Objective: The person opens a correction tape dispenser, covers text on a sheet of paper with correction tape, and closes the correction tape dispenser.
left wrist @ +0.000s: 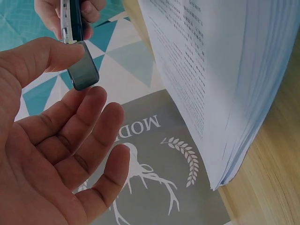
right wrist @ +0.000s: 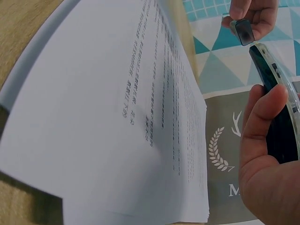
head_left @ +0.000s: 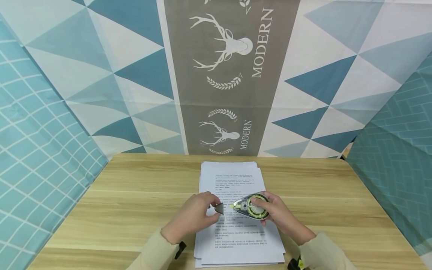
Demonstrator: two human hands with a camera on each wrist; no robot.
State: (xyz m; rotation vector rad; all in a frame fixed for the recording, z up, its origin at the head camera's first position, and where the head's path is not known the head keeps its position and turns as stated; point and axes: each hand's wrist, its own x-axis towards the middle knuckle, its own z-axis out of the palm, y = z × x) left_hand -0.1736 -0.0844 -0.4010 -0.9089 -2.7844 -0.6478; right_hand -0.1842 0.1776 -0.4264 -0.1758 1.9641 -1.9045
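Note:
Over the middle of a printed paper stack [head_left: 236, 240], my right hand [head_left: 278, 213] grips a correction tape dispenser [head_left: 251, 207] with a clear body and yellow-green wheel. Its narrow tip points left. My left hand [head_left: 199, 215] pinches a small dark translucent cap [head_left: 219, 208] between thumb and fingers, a short gap from that tip. In the left wrist view the thumb presses the cap [left wrist: 84, 70], other fingers loosely bent below. The right wrist view shows the dispenser's dark side [right wrist: 276, 117] in the right hand [right wrist: 267, 145], with the cap [right wrist: 243, 32] just beyond its tip.
The paper stack lies on a wooden table [head_left: 141, 202], its sheets slightly uneven at the edges. Behind the table hangs a patterned cloth [head_left: 229, 93] with deer heads and triangles. Blue-green cloths [head_left: 37, 131] flank both sides.

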